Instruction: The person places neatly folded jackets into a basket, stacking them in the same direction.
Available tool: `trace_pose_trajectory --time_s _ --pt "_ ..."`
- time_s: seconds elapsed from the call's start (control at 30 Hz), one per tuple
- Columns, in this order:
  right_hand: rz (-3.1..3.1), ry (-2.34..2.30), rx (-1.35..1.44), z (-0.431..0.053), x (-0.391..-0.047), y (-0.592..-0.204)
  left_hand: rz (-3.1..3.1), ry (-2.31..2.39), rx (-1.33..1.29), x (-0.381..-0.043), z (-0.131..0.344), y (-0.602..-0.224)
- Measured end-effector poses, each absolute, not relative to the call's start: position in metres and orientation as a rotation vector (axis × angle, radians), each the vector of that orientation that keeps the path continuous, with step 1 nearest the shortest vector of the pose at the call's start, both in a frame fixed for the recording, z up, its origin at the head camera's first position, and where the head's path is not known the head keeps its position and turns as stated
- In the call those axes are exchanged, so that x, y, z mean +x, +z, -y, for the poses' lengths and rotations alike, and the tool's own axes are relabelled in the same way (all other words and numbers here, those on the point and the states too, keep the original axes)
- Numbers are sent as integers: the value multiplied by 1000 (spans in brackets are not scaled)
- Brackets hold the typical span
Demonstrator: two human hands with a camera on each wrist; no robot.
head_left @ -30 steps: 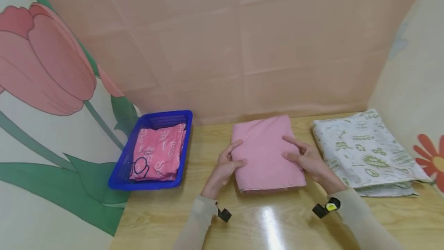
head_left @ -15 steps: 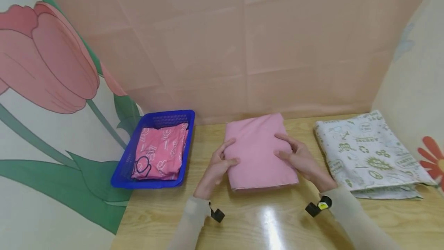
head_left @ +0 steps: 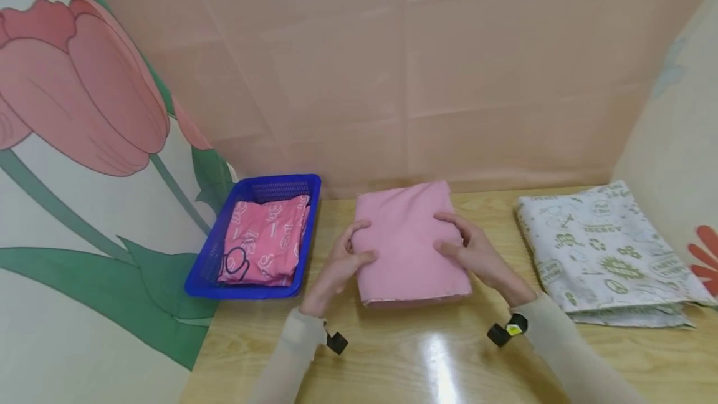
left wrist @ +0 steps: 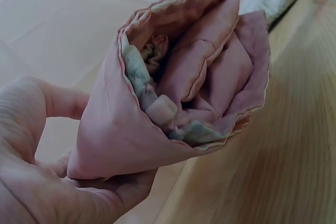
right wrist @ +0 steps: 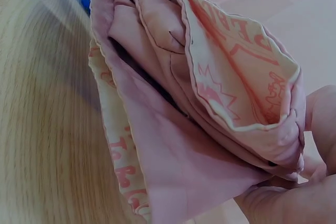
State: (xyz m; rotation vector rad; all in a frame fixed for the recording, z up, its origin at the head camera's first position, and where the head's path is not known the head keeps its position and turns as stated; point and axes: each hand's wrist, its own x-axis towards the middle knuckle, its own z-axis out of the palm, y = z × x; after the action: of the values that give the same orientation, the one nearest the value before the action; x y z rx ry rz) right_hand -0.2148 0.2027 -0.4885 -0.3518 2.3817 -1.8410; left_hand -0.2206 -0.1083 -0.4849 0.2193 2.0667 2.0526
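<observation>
A folded pink cloth (head_left: 412, 248) is held between both hands over the middle of the wooden table. My left hand (head_left: 341, 260) grips its left edge, with the thumb on top and other fingers hidden underneath. On the opposite edge, my right hand (head_left: 477, 254) holds it with thumb and forefinger on the upper face. The left wrist view looks into the folded end of the pink cloth (left wrist: 121, 129), where a small pale piece shows among the layers. Red lettering on a cream inner side of the cloth (right wrist: 247, 72) appears in the right wrist view.
A blue plastic basket (head_left: 193, 285) at the left holds a folded pink printed cloth (head_left: 263, 242). At the right lies a folded white cloth with green print (head_left: 606, 254). A pinkish sheet (head_left: 404, 80) hangs behind the wooden table (head_left: 392, 354).
Both hands have shifted left with the pink cloth, closer to the basket. Their grip on it looks the same. The basket and the white cloth stay in place while the head view turns slightly.
</observation>
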Motion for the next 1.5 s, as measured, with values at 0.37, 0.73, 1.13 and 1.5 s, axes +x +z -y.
trace_pose_trajectory --time_s 0.37,0.73,1.13,1.5 --pt "-2378 -1857 -410 -176 -228 -481 -2132 2135 175 -222 132 -475" --pt "-2294 -1909 -379 -153 -237 -473 -2250 2183 143 -227 155 -471" --pt "-2257 -1923 -440 -114 -249 -462 -2258 2179 61 -227 189 -455" --pt "-2156 -1845 -583 -79 -251 -453 -2205 2258 -73 -225 226 -448"
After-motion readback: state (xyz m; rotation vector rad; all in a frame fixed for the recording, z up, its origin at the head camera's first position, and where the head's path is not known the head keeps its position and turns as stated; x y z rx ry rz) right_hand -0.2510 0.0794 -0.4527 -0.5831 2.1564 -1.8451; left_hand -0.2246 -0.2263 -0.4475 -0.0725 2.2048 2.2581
